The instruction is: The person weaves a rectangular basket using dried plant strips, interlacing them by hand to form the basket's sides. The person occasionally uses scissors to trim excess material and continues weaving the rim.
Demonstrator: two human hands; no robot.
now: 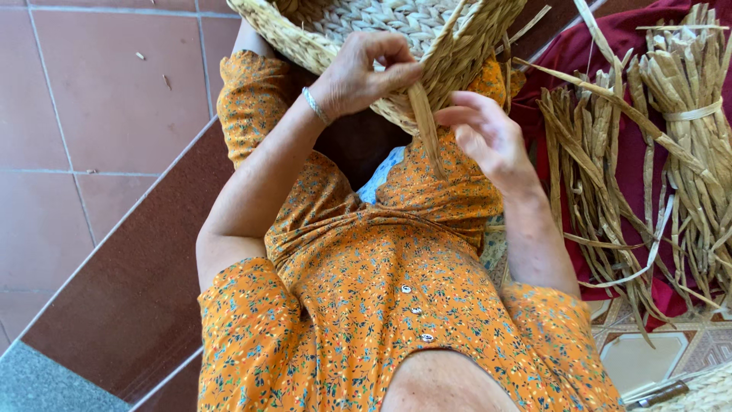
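At the top centre of the frame, a flat dried strand [424, 122] is pinched against the rim of the woven basket [396, 30] by the closed fingers of the left hand [362, 72], while the right hand [488, 133] is held half-open just beside it, gripping nothing that can be seen. The strand's long axis runs nearly vertical, its free end pointing down toward the orange dress [381, 290]. If the pinch were loosened, the strand could be pulled out of the weave, or split if bent sharply.

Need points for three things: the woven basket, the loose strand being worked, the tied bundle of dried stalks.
woven basket [366, 19], head view, on the braided wall near the top edge.
loose strand [424, 122], head view, mid-length below the rim.
tied bundle of dried stalks [690, 114], head view, on the band tying it.
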